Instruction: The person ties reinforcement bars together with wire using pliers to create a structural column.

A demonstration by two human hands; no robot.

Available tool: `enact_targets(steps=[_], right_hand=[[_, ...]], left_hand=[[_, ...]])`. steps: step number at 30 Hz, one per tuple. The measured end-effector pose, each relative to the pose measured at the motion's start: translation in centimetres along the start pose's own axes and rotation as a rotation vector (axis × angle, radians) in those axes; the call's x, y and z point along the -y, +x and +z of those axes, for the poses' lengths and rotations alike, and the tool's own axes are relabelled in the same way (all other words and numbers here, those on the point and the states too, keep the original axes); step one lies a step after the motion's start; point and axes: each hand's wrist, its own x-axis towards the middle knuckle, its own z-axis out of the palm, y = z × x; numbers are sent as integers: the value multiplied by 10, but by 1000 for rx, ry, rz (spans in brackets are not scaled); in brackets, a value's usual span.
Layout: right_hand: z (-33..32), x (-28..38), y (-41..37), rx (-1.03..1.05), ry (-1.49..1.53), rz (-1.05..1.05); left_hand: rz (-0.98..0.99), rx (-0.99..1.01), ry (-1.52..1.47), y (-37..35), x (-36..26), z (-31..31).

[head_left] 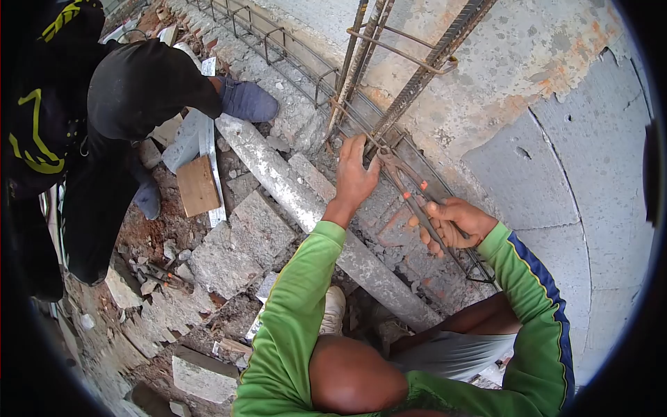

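Observation:
My right hand (455, 222) is wrapped around the handles of a pair of pincers (411, 197), rust-brown with orange marks. Their jaws point up and left, meeting the steel where the upright rebar (424, 75) joins the long rebar cage lying along the ground. Close by the jaws, my left hand (356, 177) has its fingers bent together at the foot of the upright bars. Whatever those fingers grip is hidden. A square stirrup (399, 38) encircles the upright bars higher up.
A whitish pipe (278, 174) runs diagonally below my hands. Broken concrete slabs (236, 243), a wooden block (198, 186) and rubble cover the ground. Another person in dark clothes (149, 87) is at the left, a shoe (249, 101) near the pipe. A grey wall (549, 167) stands right.

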Motion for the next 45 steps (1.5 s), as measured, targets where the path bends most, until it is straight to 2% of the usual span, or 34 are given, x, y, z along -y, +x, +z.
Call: enact_targets(steps=[1, 2, 3, 5, 6, 8, 9, 11, 17, 18, 20, 21, 24, 26, 27, 29, 31, 32, 34, 35, 36, 37, 38, 39, 40, 41, 42, 45], right_hand=[[-6, 6, -1, -11, -65, 15], [-10, 9, -1, -17, -299, 17], [-8, 14, -1, -13, -306, 22], [3, 21, -2, -171, -749, 48], [6, 19, -2, -168, -753, 45], [15, 9, -3, -695, -1352, -184], [13, 2, -1, -684, -1362, -195], [-4, -15, 7, -838, -1578, -670], [-34, -28, 23, -932, -1703, -852], [-31, -26, 19, -936, -1704, -849], [-16, -16, 12, -1086, -1766, -822], [-12, -15, 12, -1079, -1778, -824], [-5, -26, 14, -1093, -1756, -722], [-15, -42, 26, -714, -1354, -615], [-11, -35, 20, -717, -1370, -615], [8, -21, 9, -127, 101, -46], [20, -23, 10, -54, 127, -67], [24, -24, 12, -100, 87, -69], [8, -36, 23, -153, -221, -158], [-16, -59, 41, -50, -343, -308], [13, -38, 21, -210, -474, -320], [-17, -57, 49, -158, -425, -347], [4, -45, 34, -239, -263, -172], [-25, -57, 57, -237, -456, -299], [-4, -35, 32, -253, -440, -257], [30, -21, 9, -250, -412, -201], [34, -20, 9, -279, -421, -214], [41, -18, 9, -230, -380, -226]], left_hand=[[7, -4, 13, 1, 0, -1], [2, -12, 13, 2, 1, -2], [3, 25, 25, 5, 2, -5], [5, 60, 41, 6, -2, -8], [1, 56, 34, 6, -3, -9], [-5, 37, 37, 6, -6, -12], [13, 37, 25, 5, -8, -13], [26, 35, 20, 4, -9, -19], [-40, 110, 1, 7, -13, -22], [-34, 120, -18, 7, -10, -21], [-28, 113, -41, 8, -6, -19], [-21, 103, -30, 6, -4, -18], [-24, 120, -35, 5, 0, -19], [-37, 129, -61, 7, -2, -23], [-31, 135, -51, 5, -3, -24], [-16, 135, -59, 3, -6, -28], [-36, 139, -63, 6, -11, -30], [-23, 126, -56, 4, -8, -30], [21, 109, -60, 7, -4, -27], [38, 87, -95, 8, -4, -25], [72, 71, -101, 8, 2, -22], [38, 193, -112, 15, -18, -39], [69, 145, -106, 11, -1, -29], [33, 87, -77, 9, -9, -29], [-102, 223, -63, 14, -21, -41], [-8, 161, -26, 9, -15, -37], [66, 99, 23, 3, -6, -32], [33, 189, 40, 3, -10, -38]])
